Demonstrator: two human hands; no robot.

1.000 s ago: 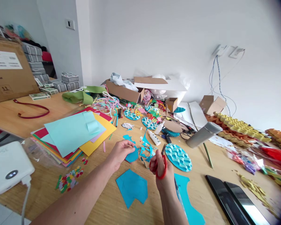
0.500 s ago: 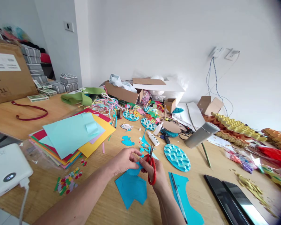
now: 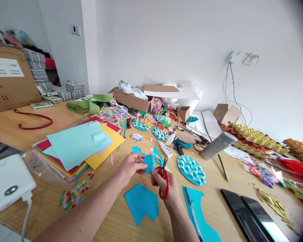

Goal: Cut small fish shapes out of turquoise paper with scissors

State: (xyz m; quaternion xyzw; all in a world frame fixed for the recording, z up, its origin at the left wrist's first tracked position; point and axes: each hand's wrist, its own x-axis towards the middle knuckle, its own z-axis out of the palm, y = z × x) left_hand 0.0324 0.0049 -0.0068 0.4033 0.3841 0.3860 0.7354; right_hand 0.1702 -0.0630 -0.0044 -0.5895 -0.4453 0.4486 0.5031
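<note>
My left hand (image 3: 130,167) pinches a small blue paper piece (image 3: 148,162) and holds it above the wooden table (image 3: 53,116). Red-handled scissors (image 3: 164,183) are gripped in my right hand (image 3: 166,188), their blades (image 3: 164,163) pointing up right beside the piece. Below both hands a larger blue paper cutout (image 3: 142,202) lies flat. Another blue sheet (image 3: 202,215) with a pen (image 3: 192,211) on it lies to the right. Blue scraps (image 3: 155,153) are scattered just beyond the hands.
A stack of coloured paper (image 3: 78,144) lies at left, a white device (image 3: 7,181) with a cable at the near left. A blue wave disc (image 3: 191,165), a glue bottle (image 3: 165,149), a grey flask (image 3: 218,145) and two dark tablets (image 3: 249,215) lie to the right. Boxes and craft clutter fill the back.
My hands came together over the large cutout. The left hand lifted the small blue piece upright, and the scissors moved left up to it.
</note>
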